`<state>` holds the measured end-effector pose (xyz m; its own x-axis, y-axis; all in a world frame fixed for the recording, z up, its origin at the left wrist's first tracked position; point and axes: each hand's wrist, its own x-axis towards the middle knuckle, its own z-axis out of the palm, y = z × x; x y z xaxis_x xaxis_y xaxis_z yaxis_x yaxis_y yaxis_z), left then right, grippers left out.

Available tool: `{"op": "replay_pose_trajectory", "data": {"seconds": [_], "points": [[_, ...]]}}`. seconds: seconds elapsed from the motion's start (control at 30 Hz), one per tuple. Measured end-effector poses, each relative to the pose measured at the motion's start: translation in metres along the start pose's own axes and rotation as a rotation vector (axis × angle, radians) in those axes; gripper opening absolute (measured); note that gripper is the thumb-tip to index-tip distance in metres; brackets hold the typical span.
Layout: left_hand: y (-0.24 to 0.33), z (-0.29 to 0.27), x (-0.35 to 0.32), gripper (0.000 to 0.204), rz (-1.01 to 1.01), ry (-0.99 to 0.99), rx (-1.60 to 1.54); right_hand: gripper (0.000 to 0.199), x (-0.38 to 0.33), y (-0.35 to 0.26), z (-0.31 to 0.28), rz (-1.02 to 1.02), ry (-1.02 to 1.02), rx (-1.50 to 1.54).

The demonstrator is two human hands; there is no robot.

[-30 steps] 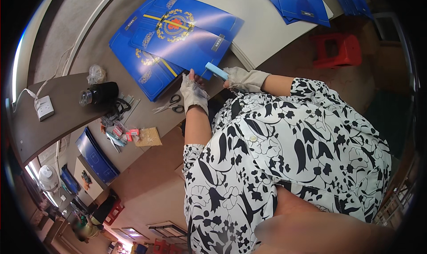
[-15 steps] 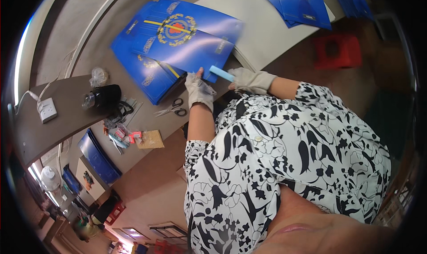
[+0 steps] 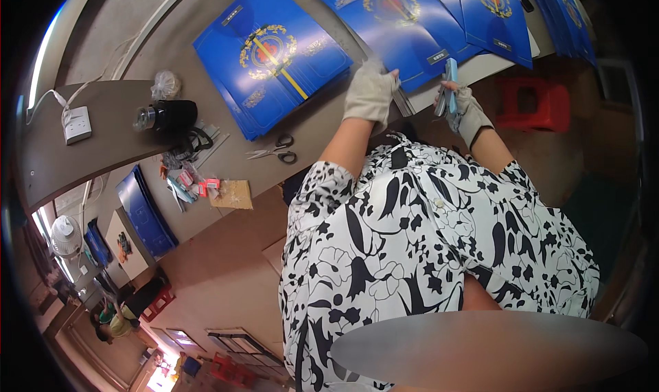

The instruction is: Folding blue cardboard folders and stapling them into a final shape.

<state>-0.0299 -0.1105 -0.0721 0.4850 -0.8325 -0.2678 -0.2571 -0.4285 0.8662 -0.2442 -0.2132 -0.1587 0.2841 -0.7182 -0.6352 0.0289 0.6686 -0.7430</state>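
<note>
Blue sheet [image 3: 408,38] lies just beyond both hands, near corner between them, long axis running from that corner away and leftward past the left hand. Left hand [image 3: 369,93] nearer, fingertips at the sheet's long edge; blurred, can't tell if pinching. Right hand [image 3: 469,114] gripping stapler [image 3: 452,83], top end by the sheet's short edge. Blue stack [image 3: 247,62] left of left hand, scissors [image 3: 281,150] closer to body; red stool [image 3: 535,110] right of right hand.

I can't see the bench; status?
Right hand grips light-blue tool. Left hand beside blue sheet, contact unclear. Scissors lie left of both hands.
</note>
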Motion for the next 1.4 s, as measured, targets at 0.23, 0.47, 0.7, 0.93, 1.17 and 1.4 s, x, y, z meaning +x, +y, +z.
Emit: {"op": "replay_pose_trajectory", "data": {"seconds": [0.23, 0.47, 0.7, 0.93, 1.17, 1.4], "points": [[-0.059, -0.119, -0.022, 0.073, 0.291, 0.297, 1.172, 0.037, -0.058, -0.012, 0.012, 0.277, 0.024, 0.272], [-0.1, -0.107, -0.045, 0.066, 0.272, 0.186, 1.163, 0.036, -0.077, 0.009, 0.051, -0.186, -0.401, -0.98], [-0.081, -0.077, -0.072, 0.049, 0.385, 0.325, 1.023, 0.031, -0.044, 0.025, 0.089, -0.354, -0.43, -1.103], [-0.089, -0.064, -0.076, 0.06, 0.432, 0.388, 0.974, 0.032, -0.041, 0.018, 0.1, -0.423, -0.452, -1.15], [-0.084, -0.063, -0.078, 0.058, 0.449, 0.375, 0.982, 0.025, -0.046, 0.007, 0.112, -0.304, -0.416, -1.106], [-0.139, -0.078, -0.084, 0.059, 0.321, 0.813, 0.839, 0.017, -0.016, 0.014, 0.098, -0.342, -0.414, -0.919]]}}
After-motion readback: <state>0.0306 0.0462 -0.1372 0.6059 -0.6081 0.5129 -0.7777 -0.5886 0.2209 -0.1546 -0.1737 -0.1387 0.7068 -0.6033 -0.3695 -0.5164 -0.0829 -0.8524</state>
